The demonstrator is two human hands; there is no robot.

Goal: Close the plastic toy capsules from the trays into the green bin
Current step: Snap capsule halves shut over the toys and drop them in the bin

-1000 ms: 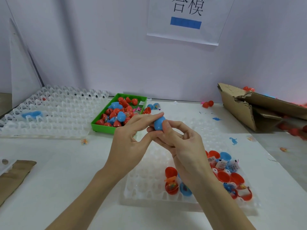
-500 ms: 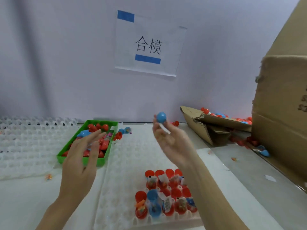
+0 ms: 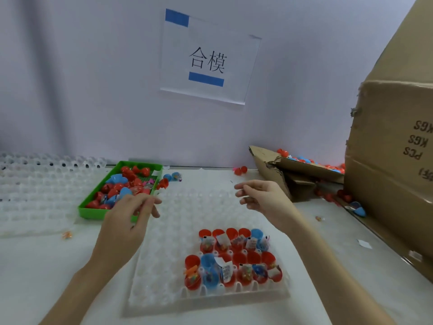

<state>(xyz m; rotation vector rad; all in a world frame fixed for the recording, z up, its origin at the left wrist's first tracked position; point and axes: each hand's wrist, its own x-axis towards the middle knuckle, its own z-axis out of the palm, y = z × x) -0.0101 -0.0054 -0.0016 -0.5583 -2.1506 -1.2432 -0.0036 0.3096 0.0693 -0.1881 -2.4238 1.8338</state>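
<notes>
Left hand: the left hand is hovering over the near end of the shallow green plastic bin, fingers loosely curled, grasping nothing visible.
Right hand: the right hand is hanging relaxed and empty above the clear plastic dimpled tray.
Capsules: the open red and blue plastic toy capsules are sitting in the tray's near right cells; closed ones are lying in the bin.
Risk: paper slips are sticking out of several halves, likely jamming a closure; a careless reach is likely to tip neighbouring halves.
</notes>
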